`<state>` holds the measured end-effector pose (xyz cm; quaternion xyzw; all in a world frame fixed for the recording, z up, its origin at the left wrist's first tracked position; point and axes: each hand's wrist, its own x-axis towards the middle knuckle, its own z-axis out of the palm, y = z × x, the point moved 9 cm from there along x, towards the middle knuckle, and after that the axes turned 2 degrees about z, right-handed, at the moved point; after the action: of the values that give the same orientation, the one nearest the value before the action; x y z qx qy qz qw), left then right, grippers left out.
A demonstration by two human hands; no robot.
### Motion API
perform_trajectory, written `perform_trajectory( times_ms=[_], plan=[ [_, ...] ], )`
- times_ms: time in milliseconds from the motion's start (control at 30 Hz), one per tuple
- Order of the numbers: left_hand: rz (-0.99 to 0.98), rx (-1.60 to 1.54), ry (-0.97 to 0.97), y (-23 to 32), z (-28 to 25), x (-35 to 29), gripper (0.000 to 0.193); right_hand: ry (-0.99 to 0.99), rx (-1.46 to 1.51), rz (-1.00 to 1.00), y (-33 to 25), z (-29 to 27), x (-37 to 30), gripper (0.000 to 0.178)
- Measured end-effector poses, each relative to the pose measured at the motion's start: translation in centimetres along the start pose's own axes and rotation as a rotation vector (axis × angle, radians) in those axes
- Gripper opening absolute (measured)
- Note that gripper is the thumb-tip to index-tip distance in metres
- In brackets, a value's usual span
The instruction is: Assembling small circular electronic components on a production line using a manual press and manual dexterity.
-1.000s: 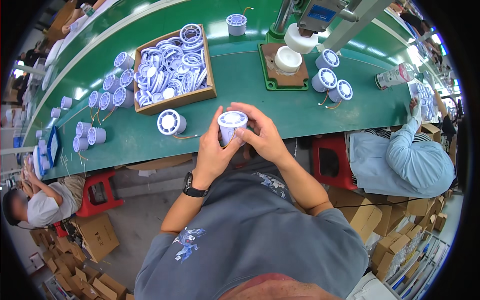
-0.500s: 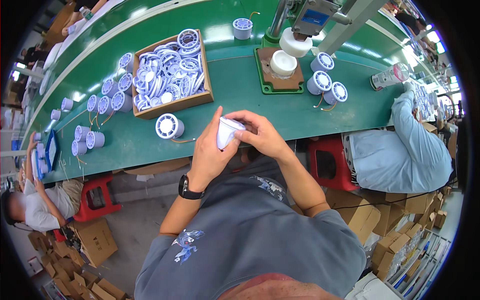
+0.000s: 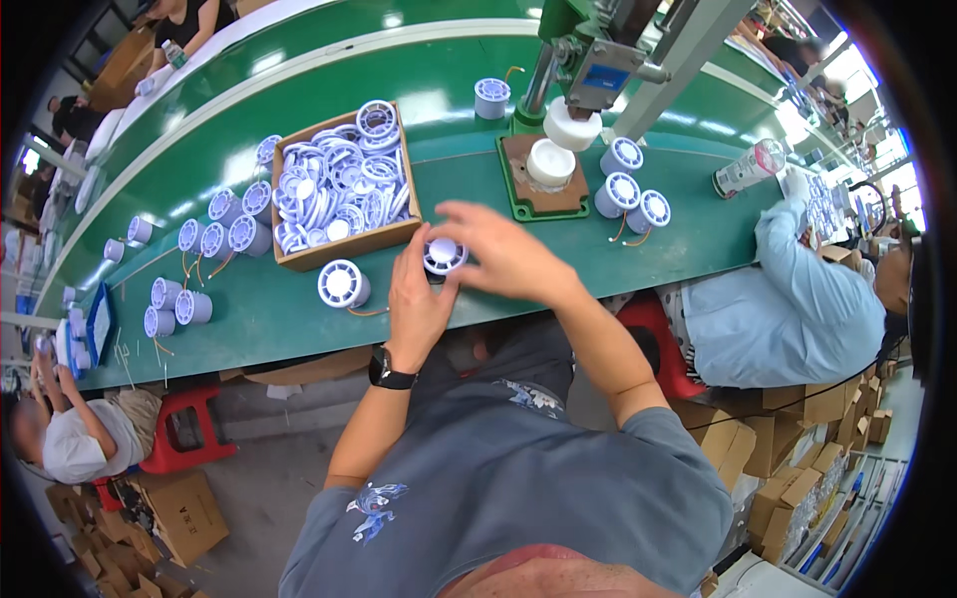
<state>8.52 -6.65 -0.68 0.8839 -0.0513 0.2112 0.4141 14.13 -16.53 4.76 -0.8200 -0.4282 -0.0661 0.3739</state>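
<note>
A pale lavender cylindrical housing with a slotted round cap (image 3: 445, 256) sits in my left hand (image 3: 417, 299), slotted face up. The left fingers and thumb close around its side, just over the table's near edge. My right hand (image 3: 508, 254) is beside it on the right, its fingers stretched out past the housing's far side and its thumb near the rim. Whether the right fingers touch it I cannot tell. Left of my hands another capped housing (image 3: 343, 285) stands on the green table with an orange wire trailing from it.
A cardboard box (image 3: 344, 251) full of slotted lavender caps lies ahead-left, with several housings (image 3: 249, 235) beyond it. A green hand press (image 3: 548, 177) with white round tooling stands ahead-right, near three housings (image 3: 618, 194). A plastic bottle (image 3: 748, 167) and a co-worker (image 3: 768, 319) are at right.
The housing has turned from tilted on its side to slotted cap up. My right hand has loosened from it and its fingers now extend over it. The view has shifted slightly.
</note>
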Motion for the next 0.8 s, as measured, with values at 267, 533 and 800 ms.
perform_trajectory(
  times_ms=[267, 533, 800],
  plan=[
    [0.043, 0.090, 0.069, 1.2, -0.1, -0.8, 0.073, 0.170, -1.073, 0.403, 18.6, -2.3, 12.7, 0.024],
    [-0.015, 0.103, 0.134, 0.7, -2.4, -2.3, 0.074, 0.001, -0.957, 0.386, 14.8, -2.9, 13.6, 0.024],
    [0.207, 0.128, 0.176, 6.1, -8.5, -4.4, 0.074, 0.013, -0.482, 0.258, 2.3, -0.3, 2.2, 0.045]
  ],
)
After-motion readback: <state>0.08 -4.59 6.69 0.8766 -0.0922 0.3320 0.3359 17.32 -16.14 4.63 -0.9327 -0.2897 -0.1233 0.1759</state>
